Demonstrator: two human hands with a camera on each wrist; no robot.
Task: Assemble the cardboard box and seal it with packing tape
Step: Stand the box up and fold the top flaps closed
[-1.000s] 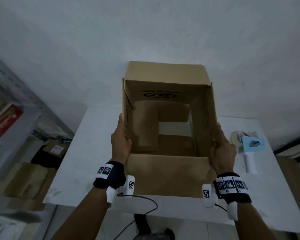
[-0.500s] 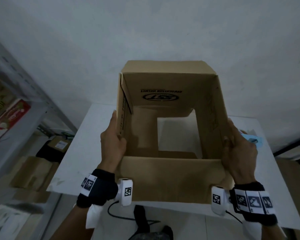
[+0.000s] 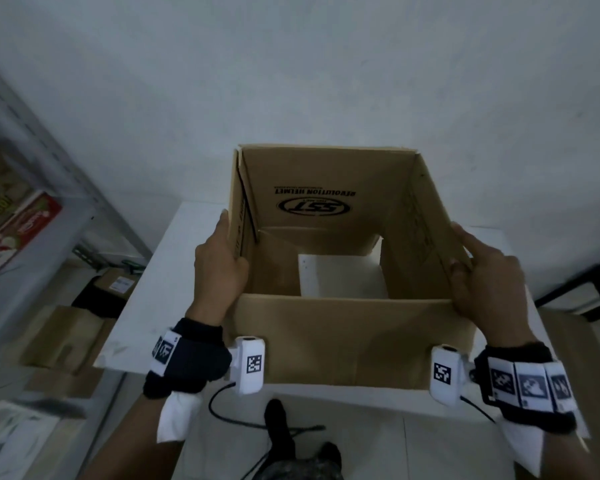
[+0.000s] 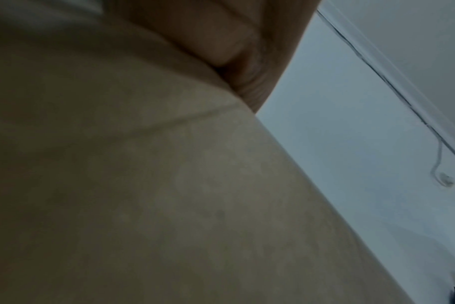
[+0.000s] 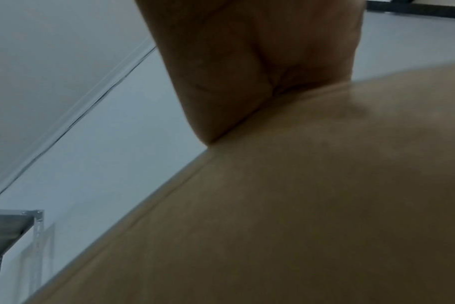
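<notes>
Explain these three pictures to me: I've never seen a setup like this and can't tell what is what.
No machine here: a person works with bare hands, wearing one camera on the head and one on each wrist band.

The head view looks down at a white table. On it stands an open box; the table shows through a gap in its unclosed bottom. The left hand grips the box's left wall, thumb over the rim. The right hand holds the right wall, thumb hooked over the edge.

The left wrist view shows that palm close against cardboard, with wall beyond. The right wrist view shows the other palm likewise, plus a metal shelf.

No tape is in view.
</notes>
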